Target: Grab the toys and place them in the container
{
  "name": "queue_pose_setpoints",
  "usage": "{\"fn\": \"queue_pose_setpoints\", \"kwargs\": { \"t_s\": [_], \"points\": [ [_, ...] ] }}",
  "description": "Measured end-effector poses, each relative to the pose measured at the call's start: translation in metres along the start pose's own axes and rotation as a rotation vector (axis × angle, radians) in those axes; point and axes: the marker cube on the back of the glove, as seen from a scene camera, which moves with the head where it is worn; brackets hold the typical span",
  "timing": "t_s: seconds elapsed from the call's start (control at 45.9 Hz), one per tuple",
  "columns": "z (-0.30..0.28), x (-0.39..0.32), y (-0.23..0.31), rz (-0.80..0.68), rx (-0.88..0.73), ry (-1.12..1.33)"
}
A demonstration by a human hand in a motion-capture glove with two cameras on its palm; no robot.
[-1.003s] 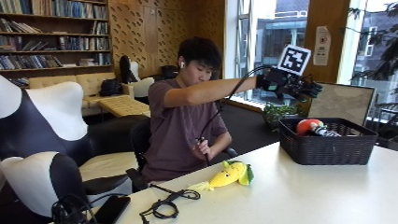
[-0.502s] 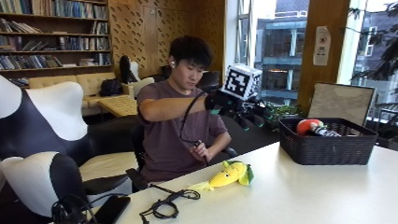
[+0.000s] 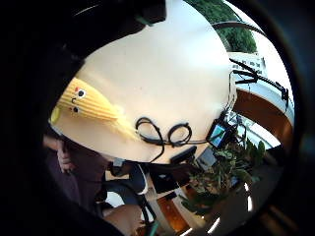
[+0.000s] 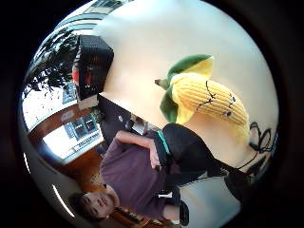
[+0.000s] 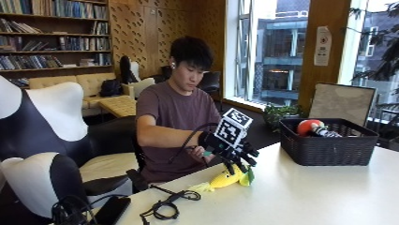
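My right hand point(image 5: 240, 157) hovers over corn point(image 5: 229, 177), fingers spread, seemingly not touching | corn near table point(image 5: 324, 197) edge | basket point(image 5: 327, 147) well apart

A pale, cream-coloured table point(image 5: 324, 197) carries everything. A yellow plush corn toy point(image 5: 229, 177) with green leaves lies on it near the edge where the person sits. A coiled black cable point(image 5: 163, 206) lies closer to the table's near corner on that same edge, beside a dark flat device point(image 5: 112, 209) at the corner. A black woven basket point(image 5: 327, 149) stands near the far edge, well apart from the toy.
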Motion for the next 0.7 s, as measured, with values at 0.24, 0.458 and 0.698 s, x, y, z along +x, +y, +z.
{"fn": "queue_pose_setpoints", "kwargs": {
  "t_s": [0.24,0.458,0.698],
  "points": [
    [0.067,-0.013,-0.012,0.010,-0.069,-0.003],
    [0.083,-0.011,-0.017,-0.025,-0.028,-0.031],
    [0.093,-0.015,-0.020,0.019,0.058,-0.006]
  ]
}}
